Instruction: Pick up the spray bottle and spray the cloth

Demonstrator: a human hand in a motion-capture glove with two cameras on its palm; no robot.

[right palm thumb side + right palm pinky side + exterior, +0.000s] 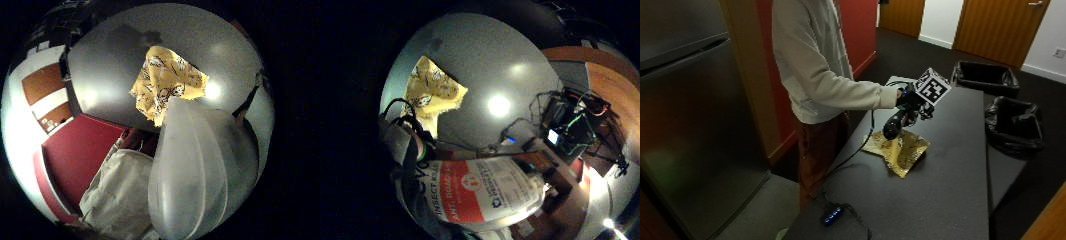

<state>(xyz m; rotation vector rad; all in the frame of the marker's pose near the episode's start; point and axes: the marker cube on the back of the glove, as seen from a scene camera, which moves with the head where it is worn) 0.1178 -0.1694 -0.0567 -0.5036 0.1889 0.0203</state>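
Gloved right hand is raised above the dark table, fingers curled round the spray bottle, which it holds clear of the surface. The bottle hangs below the fingers, tilted, its lower end just above the cloth. In the little-finger-side palm view the bottle's red and white label lies close against the palm. In the thumb-side palm view the pale translucent body of the bottle fills much of the frame.

The yellow patterned cloth lies crumpled on the table, directly beneath the fingers and the bottle; whether the bottle touches it cannot be told.

A small black device with a blue light sits on the table's near end, well apart from the fingers. Two black bins stand beyond the table's far side
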